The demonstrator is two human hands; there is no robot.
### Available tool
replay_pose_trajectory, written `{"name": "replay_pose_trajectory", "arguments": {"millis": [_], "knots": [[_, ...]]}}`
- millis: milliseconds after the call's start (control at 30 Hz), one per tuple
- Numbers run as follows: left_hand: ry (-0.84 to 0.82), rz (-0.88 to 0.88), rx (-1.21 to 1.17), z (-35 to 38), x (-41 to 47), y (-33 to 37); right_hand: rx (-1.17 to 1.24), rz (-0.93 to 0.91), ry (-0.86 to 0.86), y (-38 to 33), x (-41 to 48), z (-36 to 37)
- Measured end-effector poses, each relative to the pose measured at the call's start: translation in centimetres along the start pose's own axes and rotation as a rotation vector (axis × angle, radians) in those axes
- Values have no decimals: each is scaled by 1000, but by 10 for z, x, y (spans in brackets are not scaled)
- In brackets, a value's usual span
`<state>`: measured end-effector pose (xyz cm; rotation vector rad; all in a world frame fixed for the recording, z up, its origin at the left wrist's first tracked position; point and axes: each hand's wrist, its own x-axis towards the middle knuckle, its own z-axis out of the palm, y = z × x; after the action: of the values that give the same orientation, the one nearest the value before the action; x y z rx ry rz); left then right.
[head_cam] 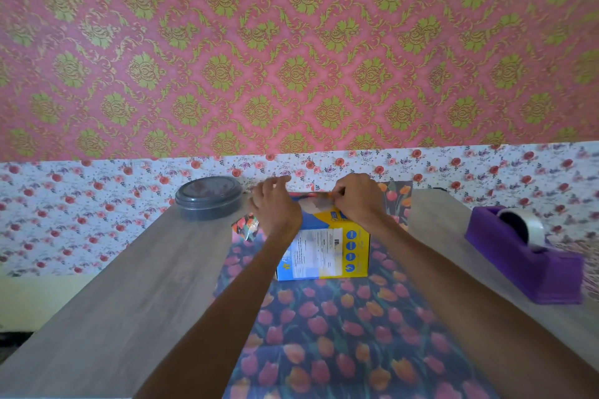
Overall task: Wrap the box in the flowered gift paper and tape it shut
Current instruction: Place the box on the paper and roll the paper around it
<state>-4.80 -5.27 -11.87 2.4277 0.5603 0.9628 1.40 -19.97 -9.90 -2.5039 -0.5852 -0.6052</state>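
From the camera on my head, I look down my two forearms to the far end of the desk (146,285). The gift paper (340,334), dark with pink and orange tulips, lies in a long strip down the middle of the desk. The box (334,246), yellow and blue with a white label facing me, stands on the paper near its far end.

Both hands are up at the box's far top edge, close together but not touching. My right hand (356,201) has its fingers curled and pinches the edge of the paper there. My left hand (275,209) lies over the top of the box with its fingers reaching past the far edge, and I cannot tell whether it grips the paper or only presses it down. A crumpled corner of paper sticks out just left of the box, under my left wrist.

I judge this to be the first fold, bringing the far end of the sheet up and over the box, with most of the wrapping not yet done. Next I should pull that flap snug, hold it flat with one hand and reach right for tape. The purple tape dispenser (531,266) sits on the desk's right side, well apart from the box. A round grey container (209,199) stands at the far left.
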Motion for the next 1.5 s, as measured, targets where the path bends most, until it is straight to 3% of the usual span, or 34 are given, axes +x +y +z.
{"name": "replay_pose_trajectory", "arguments": {"millis": [100, 200, 467, 600, 700, 900, 1067, 1233, 1500], "knots": [[-230, 212, 188, -2, 10, 2, -38, -16, 2, 1, 4, 5], [-322, 191, 170, -5, 15, 4, -75, -23, 12, 0, 6, 7], [-101, 146, 168, 6, 12, 1, -89, -26, 30, 4, 5, 5], [-69, 160, 200, 6, 8, 4, -437, -108, -33, 1, 5, 2], [-30, 190, 278, 4, 6, 7, -525, -146, -72, -1, 1, -2], [-8, 232, 260, 0, 3, 7, -435, -236, -235, 6, -14, -9], [-141, 356, 180, -9, 1, -11, -335, -296, -341, 25, -24, -13], [-226, 351, -164, -3, 1, -43, -493, -402, -186, 34, -30, -11], [-111, 318, -108, -5, -12, -36, -430, -369, -130, 33, -35, -12]]}}
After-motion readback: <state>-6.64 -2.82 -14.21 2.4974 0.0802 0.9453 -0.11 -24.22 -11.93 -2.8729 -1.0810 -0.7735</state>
